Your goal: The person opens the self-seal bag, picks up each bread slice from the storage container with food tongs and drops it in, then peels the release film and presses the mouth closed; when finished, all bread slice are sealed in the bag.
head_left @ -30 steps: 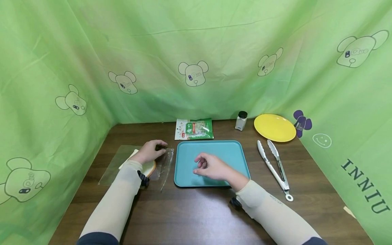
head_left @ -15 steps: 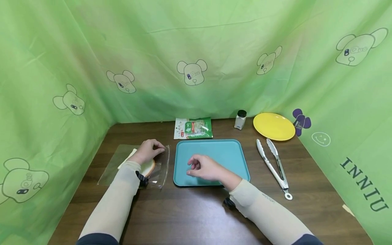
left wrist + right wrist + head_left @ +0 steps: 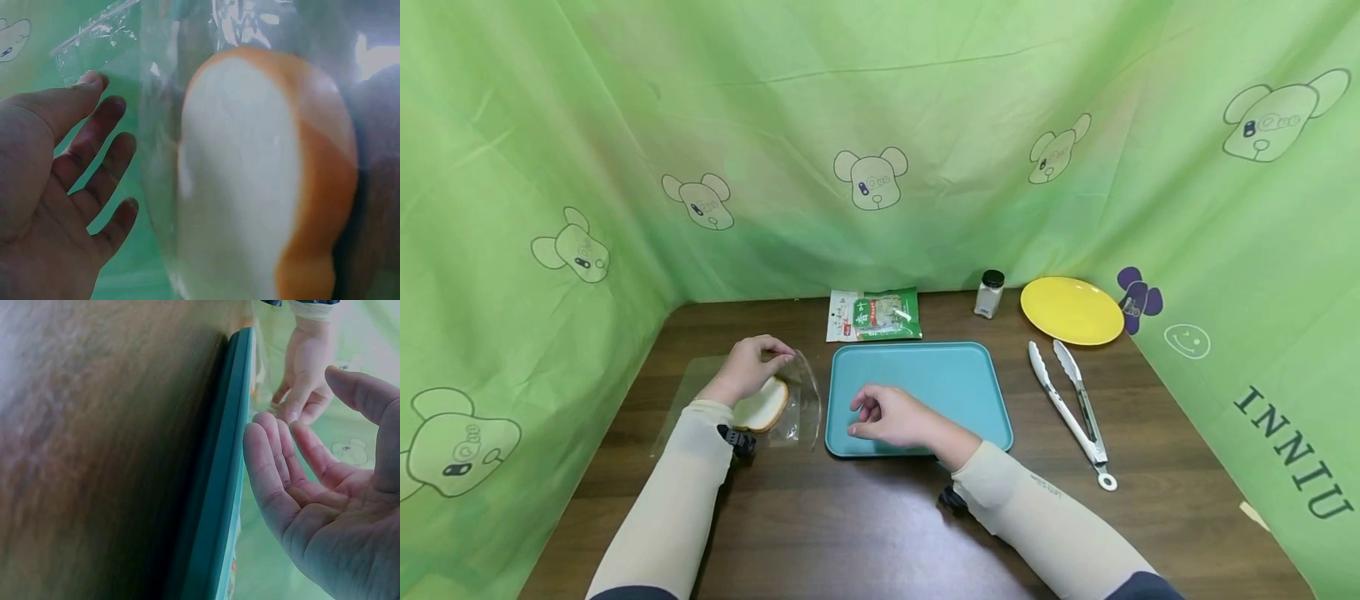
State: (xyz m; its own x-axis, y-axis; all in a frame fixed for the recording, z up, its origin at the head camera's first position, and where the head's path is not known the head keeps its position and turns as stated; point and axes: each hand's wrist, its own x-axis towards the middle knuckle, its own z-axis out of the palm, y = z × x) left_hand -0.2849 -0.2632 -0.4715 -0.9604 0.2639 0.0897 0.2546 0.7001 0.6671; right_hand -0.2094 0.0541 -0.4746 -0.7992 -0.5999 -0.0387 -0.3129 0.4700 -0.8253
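The left hand [image 3: 747,367] pinches the edge of a clear plastic bag [image 3: 803,407] between thumb and index fingertip, its other three fingers slightly spread and bent; inside the bag lies a brown-crusted bread slice [image 3: 763,407], left of the tray and partly hidden by the hand in the head view; the bag's edge strip curves up from the surface [image 3: 865,525] near the fingertips. The right hand [image 3: 897,417] hangs over the near left part of a blue rectangular tray [image 3: 943,383], palm turned towards the left hand, fingers loosely curled, thumb apart from them, holding nothing.

Behind the tray lies a green-and-white bay-leaf packet [image 3: 874,315]; to its right stands a black-lidded jar [image 3: 989,294] upright, near a yellow plate [image 3: 1072,311]; white-tipped tongs [image 3: 1064,409] lie spread right of the tray; a green curtain [image 3: 880,100] with mouse-like heads encloses the surface.
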